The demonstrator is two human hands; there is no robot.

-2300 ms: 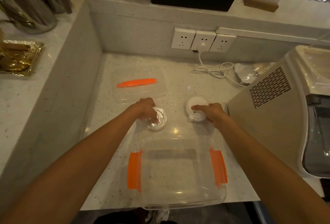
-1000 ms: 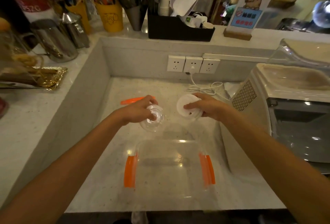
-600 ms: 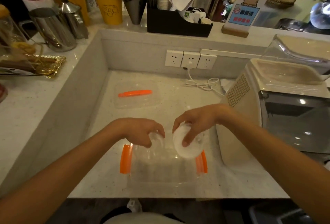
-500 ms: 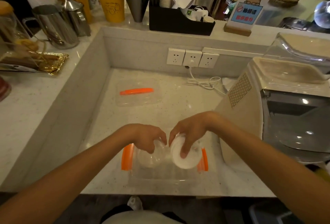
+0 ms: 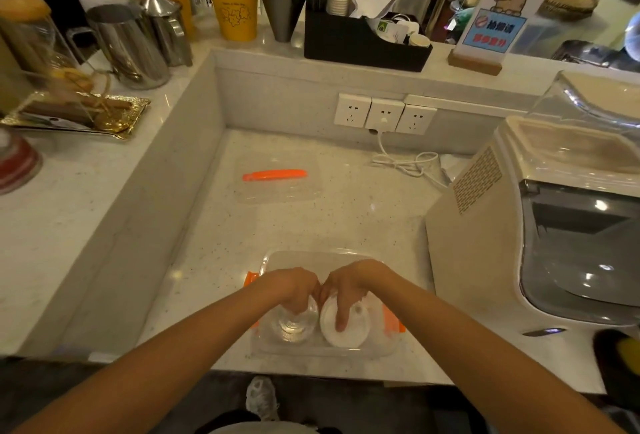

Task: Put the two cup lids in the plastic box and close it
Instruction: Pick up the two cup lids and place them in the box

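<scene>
Left hand holds the clear lid and right hand pins the white lid inside the box at 6 o'clock; overlapping or tilted, they could block the cover at 12 o'clock

Both bare forearms reach in from the bottom corners and meet in the middle, left hand and right hand knuckle to knuckle, palms down, fingers curled downward.
</scene>
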